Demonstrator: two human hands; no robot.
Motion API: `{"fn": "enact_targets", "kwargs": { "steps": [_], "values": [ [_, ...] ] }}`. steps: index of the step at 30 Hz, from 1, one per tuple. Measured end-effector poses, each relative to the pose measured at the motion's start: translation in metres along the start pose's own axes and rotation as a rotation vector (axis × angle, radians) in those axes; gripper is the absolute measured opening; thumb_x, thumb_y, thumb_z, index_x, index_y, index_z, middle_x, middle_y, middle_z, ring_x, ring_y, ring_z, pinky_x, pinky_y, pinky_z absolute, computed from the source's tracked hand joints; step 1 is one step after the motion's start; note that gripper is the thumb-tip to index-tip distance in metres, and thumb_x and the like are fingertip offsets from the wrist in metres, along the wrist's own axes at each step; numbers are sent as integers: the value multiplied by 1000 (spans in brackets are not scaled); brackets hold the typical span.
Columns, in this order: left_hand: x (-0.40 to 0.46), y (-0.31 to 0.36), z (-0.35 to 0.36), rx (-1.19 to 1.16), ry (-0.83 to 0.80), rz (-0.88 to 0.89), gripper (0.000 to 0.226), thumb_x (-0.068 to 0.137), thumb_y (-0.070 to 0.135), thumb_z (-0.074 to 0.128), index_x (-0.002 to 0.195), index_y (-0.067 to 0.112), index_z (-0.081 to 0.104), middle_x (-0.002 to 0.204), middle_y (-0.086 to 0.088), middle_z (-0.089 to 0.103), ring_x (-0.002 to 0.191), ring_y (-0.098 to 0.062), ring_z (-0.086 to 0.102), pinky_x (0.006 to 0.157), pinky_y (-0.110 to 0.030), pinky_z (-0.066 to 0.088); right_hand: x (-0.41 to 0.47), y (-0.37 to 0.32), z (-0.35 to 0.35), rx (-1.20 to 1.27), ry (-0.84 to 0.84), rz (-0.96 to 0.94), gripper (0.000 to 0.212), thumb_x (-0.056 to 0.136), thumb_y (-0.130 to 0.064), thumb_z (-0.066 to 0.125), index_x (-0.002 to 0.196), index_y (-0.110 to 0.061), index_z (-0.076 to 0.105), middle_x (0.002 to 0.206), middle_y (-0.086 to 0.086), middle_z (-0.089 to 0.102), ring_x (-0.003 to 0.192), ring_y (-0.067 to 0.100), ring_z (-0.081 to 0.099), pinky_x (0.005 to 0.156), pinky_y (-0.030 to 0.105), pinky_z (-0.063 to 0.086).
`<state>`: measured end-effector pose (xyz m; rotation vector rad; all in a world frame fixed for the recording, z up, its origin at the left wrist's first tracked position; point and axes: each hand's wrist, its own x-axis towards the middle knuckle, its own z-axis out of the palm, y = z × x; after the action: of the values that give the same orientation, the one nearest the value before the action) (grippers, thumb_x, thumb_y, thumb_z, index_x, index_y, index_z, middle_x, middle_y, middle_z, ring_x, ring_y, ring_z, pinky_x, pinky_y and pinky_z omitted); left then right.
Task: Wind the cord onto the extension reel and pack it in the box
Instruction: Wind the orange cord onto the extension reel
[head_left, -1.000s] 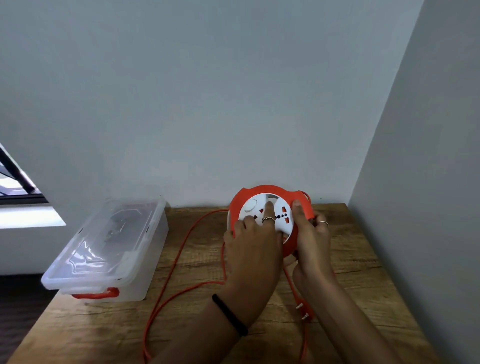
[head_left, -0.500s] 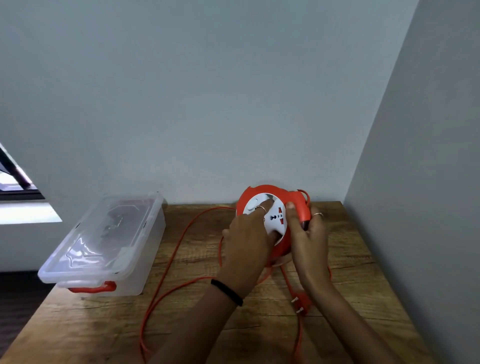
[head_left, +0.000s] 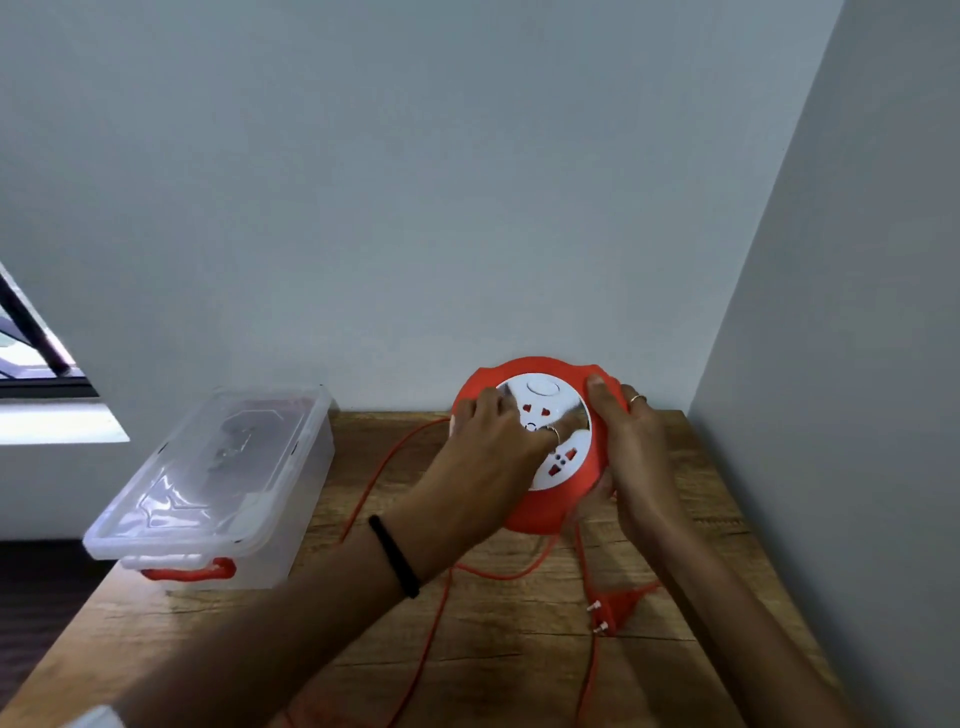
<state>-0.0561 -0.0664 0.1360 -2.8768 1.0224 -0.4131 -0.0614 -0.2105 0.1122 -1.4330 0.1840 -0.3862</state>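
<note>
A round orange extension reel (head_left: 556, 506) with a white socket face is held up off the wooden table (head_left: 498, 649) near the back wall. My right hand (head_left: 631, 447) grips its right rim, thumb on the top edge. My left hand (head_left: 493, 447) lies across the white face with fingers curled into it. The orange cord (head_left: 441, 613) trails loose in loops over the table, and its plug (head_left: 613, 610) lies right of centre. The clear plastic box (head_left: 218, 488) with orange latches stands at the left, lid on.
A grey wall runs close along the table's right side and another behind it. A window (head_left: 36, 358) shows at the far left. The box overhangs the table's left edge.
The reel's white face has turned; my left hand has shifted round on it. The cord loops and plug have moved on the table. The camera has dropped slightly.
</note>
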Motion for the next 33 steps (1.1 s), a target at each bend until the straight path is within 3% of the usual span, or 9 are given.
{"fn": "enact_targets", "kwargs": {
  "steps": [4,7,10,11,13,15,19,27,33],
  "values": [
    [1,-20,-15,216,40,377,64,76,12,76,134,29,53,111,-35,60,108,-49,57,81,-51,51,9,-1,-8,51,-139,172,33,93,-39,55,111,-13,66,102,10,74,94,31,70,87,55,53],
    [2,-25,-24,241,-9,456,64,75,14,77,133,30,54,115,-32,60,111,-46,57,86,-54,47,9,3,-6,53,-152,217,36,94,-38,54,113,-9,66,103,14,73,94,35,70,88,58,52],
    [-1,-21,-26,186,-103,314,64,90,13,59,142,41,34,143,-20,41,135,-33,36,107,-55,28,6,6,2,10,-87,174,30,93,-38,55,107,-14,67,96,8,75,85,29,72,83,52,56],
    [-2,-18,-29,131,-138,232,64,92,12,55,142,43,32,147,-13,37,137,-28,33,108,-51,28,4,7,4,-5,-62,152,26,93,-38,55,103,-17,67,92,5,76,82,26,73,80,48,58],
    [-6,-13,-36,-109,-70,22,55,91,15,53,140,37,39,137,-3,51,125,-23,48,99,-41,41,1,9,6,-30,-17,100,18,94,-37,54,90,-25,67,83,-2,75,76,20,73,76,42,59],
    [-12,-8,-35,-243,28,-163,50,92,34,53,140,30,40,126,-2,60,114,-23,57,91,-37,47,-2,9,7,-36,14,78,20,94,-36,54,81,-26,66,77,-5,74,76,20,72,75,41,59],
    [-17,10,-16,-259,-69,-366,71,86,68,41,147,35,25,138,-1,52,121,-22,52,97,-42,44,-3,13,8,-14,49,112,17,93,-36,55,89,-24,67,88,-1,74,83,23,72,76,41,58],
    [-10,38,7,-259,-127,-568,65,95,58,33,150,37,6,144,-4,47,134,-35,33,102,-56,33,-6,22,12,19,126,156,24,89,-39,60,93,-18,69,91,1,75,88,24,71,86,49,55],
    [-5,28,13,-388,-149,-585,68,87,60,47,147,43,19,140,1,50,127,-29,37,100,-53,34,-14,23,10,-30,130,75,22,89,-39,60,81,-20,68,87,0,74,86,23,70,85,50,54]
  ]
}}
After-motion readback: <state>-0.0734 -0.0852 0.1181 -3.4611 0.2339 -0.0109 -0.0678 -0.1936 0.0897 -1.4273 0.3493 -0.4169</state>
